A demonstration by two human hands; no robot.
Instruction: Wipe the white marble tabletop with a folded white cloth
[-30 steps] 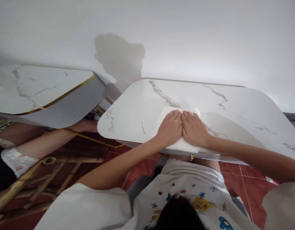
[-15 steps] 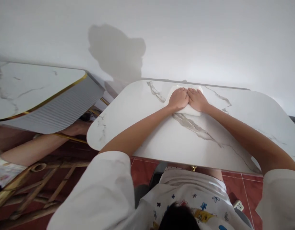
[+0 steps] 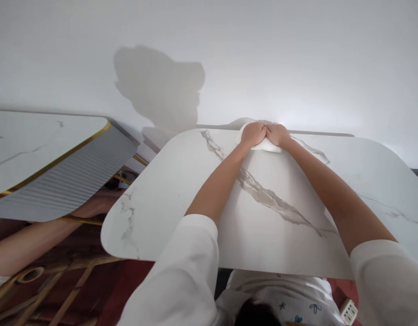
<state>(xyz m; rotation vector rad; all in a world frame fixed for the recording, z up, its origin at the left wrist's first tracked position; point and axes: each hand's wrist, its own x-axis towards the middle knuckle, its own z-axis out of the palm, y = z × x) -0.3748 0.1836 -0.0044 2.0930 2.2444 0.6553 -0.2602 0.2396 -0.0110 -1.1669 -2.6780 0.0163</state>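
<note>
Both hands are together at the far edge of a white marble-patterned table [image 3: 175, 185]. Beneath them is a white cloth [image 3: 267, 146], bunched against the tabletop and reaching its back edge by the wall. My left hand [image 3: 254, 133] presses on the cloth's left part, its fingers closed over it. Beside it, touching at the thumbs and knuckles, my right hand [image 3: 277, 135] grips the right part in the same way. The fingertips of both hands are hidden on the far side. My arms stretch straight across the table.
To the left stands a second marble-patterned table [image 3: 42, 145] with a gold edge and a ribbed grey side. Another person's arm [image 3: 39, 240] reaches beneath it, above a bamboo frame [image 3: 73, 290]. A white wall [image 3: 297, 59] rises behind. A power strip [image 3: 349, 311] is at lower right.
My hands have pushed the cloth away from me to the table's far edge, and their fingers have curled over it. My view has shifted, so the tables sit lower in it.
</note>
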